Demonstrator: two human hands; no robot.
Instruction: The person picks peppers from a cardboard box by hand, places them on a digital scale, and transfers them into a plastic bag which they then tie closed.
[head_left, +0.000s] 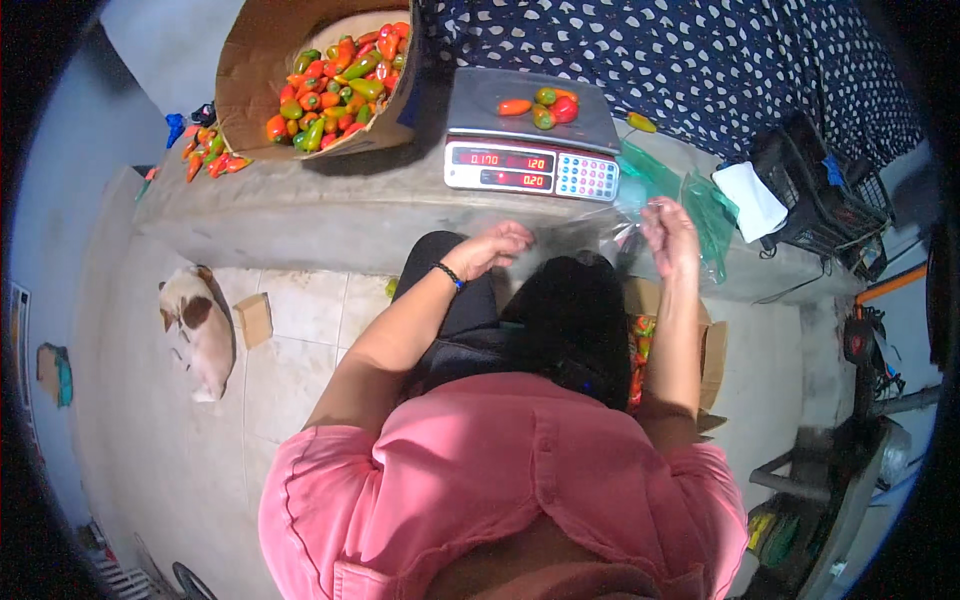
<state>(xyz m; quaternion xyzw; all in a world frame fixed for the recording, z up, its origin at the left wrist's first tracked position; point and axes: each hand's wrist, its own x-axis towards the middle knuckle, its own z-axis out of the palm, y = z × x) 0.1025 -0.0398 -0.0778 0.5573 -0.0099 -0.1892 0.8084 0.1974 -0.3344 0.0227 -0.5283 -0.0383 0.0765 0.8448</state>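
A clear plastic bag (597, 232) is stretched out over my lap, in front of the scale. My right hand (670, 238) is closed on its right side. My left hand (490, 248), a dark beaded bracelet at its wrist, has curled fingers near the bag's left end; what they hold, if anything, I cannot make out. Just beyond my hands stands a digital scale (532, 168) with lit red digits. Several red, orange and green peppers (545, 107) lie in a small group on its plate.
A tilted cardboard box (248, 75) full of peppers stands at far left, loose peppers (214, 152) beside it. Right of the scale are green plastic bags (708, 215), white paper (750, 200) and a black crate (835, 205). A dog (205, 340) lies on the floor, left.
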